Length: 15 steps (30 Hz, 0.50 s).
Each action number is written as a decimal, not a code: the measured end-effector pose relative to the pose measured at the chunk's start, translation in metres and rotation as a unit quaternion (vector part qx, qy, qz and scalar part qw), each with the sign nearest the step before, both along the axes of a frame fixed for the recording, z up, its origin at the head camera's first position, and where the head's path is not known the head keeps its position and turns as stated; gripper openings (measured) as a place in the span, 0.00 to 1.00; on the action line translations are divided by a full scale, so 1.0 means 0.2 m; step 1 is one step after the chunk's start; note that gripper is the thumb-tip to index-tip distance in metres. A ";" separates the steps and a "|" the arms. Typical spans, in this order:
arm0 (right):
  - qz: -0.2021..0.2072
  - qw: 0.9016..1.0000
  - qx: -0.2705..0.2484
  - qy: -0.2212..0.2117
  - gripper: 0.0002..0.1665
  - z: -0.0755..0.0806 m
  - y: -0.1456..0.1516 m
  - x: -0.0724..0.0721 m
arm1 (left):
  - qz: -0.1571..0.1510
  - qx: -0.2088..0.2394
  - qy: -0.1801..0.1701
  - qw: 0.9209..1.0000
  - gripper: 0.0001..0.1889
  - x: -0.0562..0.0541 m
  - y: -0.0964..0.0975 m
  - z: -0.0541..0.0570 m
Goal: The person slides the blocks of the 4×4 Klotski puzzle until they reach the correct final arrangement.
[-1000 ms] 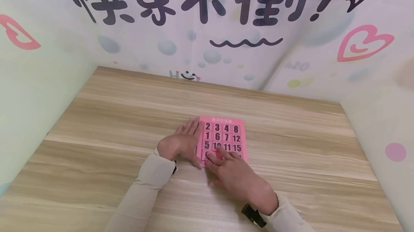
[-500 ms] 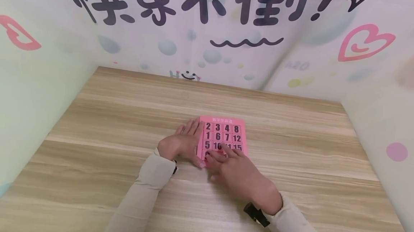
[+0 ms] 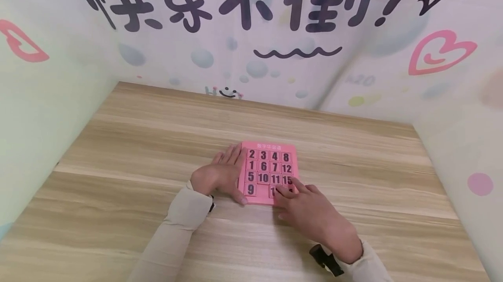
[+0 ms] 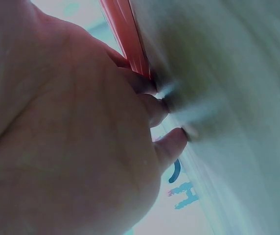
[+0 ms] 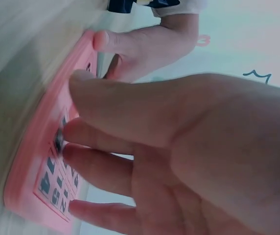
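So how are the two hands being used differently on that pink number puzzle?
The left hand rests flat against the puzzle's left edge, on the table; the right hand reaches over its near right corner. The left touches only the frame; the right's fingertips press the bottom-row tiles. Both have straight fingers.

A light, striped wood-grain surface (image 3: 157, 142) sits enclosed by pale printed walls (image 3: 251, 68) bearing large dark Chinese characters (image 3: 232, 0), pink hearts (image 3: 440, 53) and soft bubbles.
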State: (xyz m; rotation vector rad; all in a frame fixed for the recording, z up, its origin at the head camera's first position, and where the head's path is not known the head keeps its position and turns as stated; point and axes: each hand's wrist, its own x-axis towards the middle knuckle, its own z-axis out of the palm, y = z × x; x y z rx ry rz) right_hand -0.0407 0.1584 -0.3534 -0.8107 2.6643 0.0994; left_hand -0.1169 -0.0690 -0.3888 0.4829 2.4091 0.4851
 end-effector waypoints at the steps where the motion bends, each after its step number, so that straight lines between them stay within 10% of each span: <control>1: -0.003 1.000 0.003 -0.001 0.27 0.00 0.00 0.00 | 0.000 0.001 -0.001 1.000 0.74 0.00 0.00 0.00; 15: 0.022 0.999 0.013 0.021 0.29 -0.02 -0.02 0.02 | -0.004 0.004 0.000 1.000 0.75 0.00 0.00 0.00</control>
